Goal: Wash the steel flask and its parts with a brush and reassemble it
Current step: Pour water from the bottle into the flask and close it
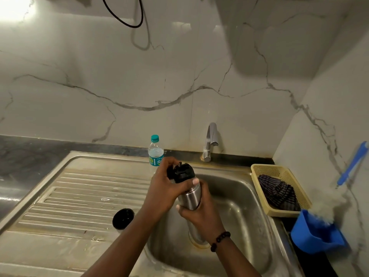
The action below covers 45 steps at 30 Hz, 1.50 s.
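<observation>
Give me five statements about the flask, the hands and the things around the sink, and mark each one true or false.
1. The left hand grips the black lid on top of the steel flask. True.
2. The right hand holds the brush. False: it is wrapped around the flask's body; the brush stands in the blue holder to the right of the sink.
3. Water is running from the tap. False: no stream shows.
4. A black cup sits on the draining board. True.
5. The yellow basket is empty. False: a dark striped cloth lies in it.
</observation>
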Each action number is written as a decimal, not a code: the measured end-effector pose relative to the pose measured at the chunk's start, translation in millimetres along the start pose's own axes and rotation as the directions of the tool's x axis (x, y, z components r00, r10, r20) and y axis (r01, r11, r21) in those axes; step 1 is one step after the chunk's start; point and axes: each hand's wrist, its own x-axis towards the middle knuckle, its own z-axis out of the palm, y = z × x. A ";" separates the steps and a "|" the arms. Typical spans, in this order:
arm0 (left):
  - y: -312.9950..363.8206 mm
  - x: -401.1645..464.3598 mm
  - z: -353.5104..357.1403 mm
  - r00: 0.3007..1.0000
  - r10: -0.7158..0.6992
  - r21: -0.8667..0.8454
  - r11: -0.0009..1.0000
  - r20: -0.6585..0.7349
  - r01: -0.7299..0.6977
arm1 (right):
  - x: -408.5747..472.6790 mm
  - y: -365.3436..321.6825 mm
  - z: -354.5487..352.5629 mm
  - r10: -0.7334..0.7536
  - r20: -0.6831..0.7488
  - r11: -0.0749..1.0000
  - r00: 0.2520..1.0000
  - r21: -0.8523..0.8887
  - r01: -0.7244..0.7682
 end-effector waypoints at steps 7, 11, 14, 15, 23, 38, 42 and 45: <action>-8.6 6.6 4.5 1.000 -0.007 0.062 0.998 0.014 0.006 | 2.0 1.5 0.6 -0.013 -0.078 1.000 0.997 0.009 0.014; -11.5 6.3 -0.4 0.989 -0.065 -0.091 0.993 0.136 0.078 | 2.4 0.8 -9.3 0.020 0.008 0.999 1.000 0.040 -0.020; -10.1 5.9 0.3 0.986 -0.072 -0.127 0.988 0.153 0.092 | 3.5 0.7 -13.6 0.045 0.063 0.999 0.997 0.021 -0.046; -9.4 5.5 2.6 0.989 -0.070 -0.131 0.988 0.132 0.087 | 3.5 0.3 -13.3 0.047 0.062 0.999 0.997 0.015 -0.048; -3.4 3.8 28.9 0.985 -0.085 -0.130 0.989 -0.147 0.066 | 6.8 -0.7 -0.4 0.013 -0.053 1.000 0.999 0.013 -0.013; -5.7 8.2 12.9 0.992 -0.073 -0.223 0.970 0.103 0.095 | 10.9 -2.6 -14.4 0.059 0.012 0.998 0.998 0.031 -0.059; -6.5 16.5 5.7 0.975 -0.064 -0.171 0.980 0.211 0.101 | 11.5 -2.6 -19.7 0.068 0.057 0.997 0.996 0.025 -0.069; -4.6 21.0 8.1 0.976 -0.062 -0.113 0.990 0.206 0.087 | 11.0 -4.3 -17.8 0.059 -0.005 0.998 0.998 0.035 -0.058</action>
